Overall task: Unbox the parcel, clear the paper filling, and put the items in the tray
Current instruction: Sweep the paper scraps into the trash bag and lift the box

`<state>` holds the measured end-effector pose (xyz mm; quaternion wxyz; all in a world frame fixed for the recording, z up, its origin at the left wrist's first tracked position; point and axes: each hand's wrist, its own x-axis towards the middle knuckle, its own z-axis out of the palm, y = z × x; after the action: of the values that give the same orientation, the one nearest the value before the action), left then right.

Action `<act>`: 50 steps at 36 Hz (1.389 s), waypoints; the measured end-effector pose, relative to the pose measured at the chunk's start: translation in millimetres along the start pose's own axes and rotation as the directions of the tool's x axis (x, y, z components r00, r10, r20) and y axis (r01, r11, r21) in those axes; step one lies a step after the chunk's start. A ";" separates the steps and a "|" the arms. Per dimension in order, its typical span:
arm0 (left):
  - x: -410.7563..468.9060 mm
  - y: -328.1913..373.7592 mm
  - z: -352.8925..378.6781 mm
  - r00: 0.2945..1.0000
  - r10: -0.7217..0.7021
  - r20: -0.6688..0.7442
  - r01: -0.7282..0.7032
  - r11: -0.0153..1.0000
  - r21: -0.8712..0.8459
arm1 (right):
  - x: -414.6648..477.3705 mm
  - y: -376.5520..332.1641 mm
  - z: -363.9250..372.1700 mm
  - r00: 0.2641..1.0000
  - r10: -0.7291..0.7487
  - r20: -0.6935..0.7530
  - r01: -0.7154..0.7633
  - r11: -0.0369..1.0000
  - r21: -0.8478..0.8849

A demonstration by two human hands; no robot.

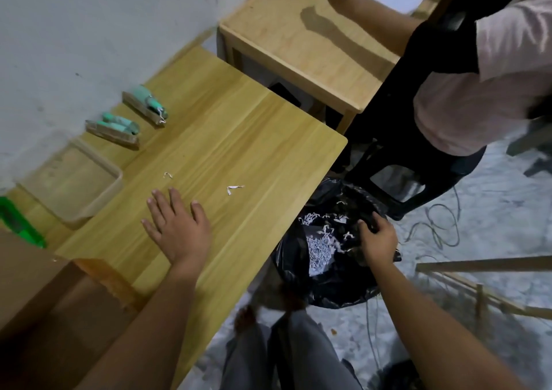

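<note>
Tray [115, 177] on table [239, 138] left, bag [298, 270] on floor beside table's right

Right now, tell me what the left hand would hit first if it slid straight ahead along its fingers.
Probably the small paper scrap just beyond the left hand; past it, likely the green item in its cardboard holder.

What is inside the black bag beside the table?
Shredded white paper fills the black bag. The right hand grips the bag's rim. Whatever lies deeper, under the paper, cannot be seen.
</note>
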<state>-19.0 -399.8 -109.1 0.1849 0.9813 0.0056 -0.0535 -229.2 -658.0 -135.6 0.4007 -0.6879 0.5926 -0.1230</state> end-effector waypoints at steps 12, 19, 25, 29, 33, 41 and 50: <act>-7.0 -14.0 -13.4 0.992 0.077 0.105 -0.080 0.996 0.027 | -1.6 -118.4 13.9 0.944 -0.326 0.045 0.319 0.941 0.111; -25.5 -27.2 -15.1 0.997 0.056 0.044 -0.058 0.997 0.053 | -38.1 -145.5 70.4 0.680 -0.564 0.468 0.603 0.794 0.079; -31.3 -28.0 -13.1 0.999 -0.049 -0.008 0.050 0.995 0.089 | -68.2 -140.2 123.6 0.441 -0.648 0.621 0.878 0.456 -0.147; -32.4 -27.0 -12.5 0.998 -0.059 -0.027 0.061 0.994 0.094 | -75.4 -151.1 149.7 0.369 -0.634 0.679 0.922 0.341 -0.182; -31.8 -28.3 -11.4 0.998 -0.060 -0.035 0.063 0.994 0.087 | -78.2 -166.2 169.4 0.283 -0.635 0.719 0.953 0.270 -0.137; -30.1 -31.5 -8.0 0.996 -0.073 -0.054 0.077 0.994 0.076 | -79.9 -210.8 212.2 -0.006 -0.600 0.800 0.985 0.136 0.109; -31.0 -32.8 -5.3 0.994 -0.076 -0.085 0.075 0.997 -0.013 | -57.3 -231.4 220.0 -0.245 -0.584 0.774 0.873 0.215 0.439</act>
<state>-50.3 -367.0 -112.8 0.1873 0.9808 0.0507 -0.0184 63.0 -521.7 -99.5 0.3619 -0.8914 -0.2486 0.1122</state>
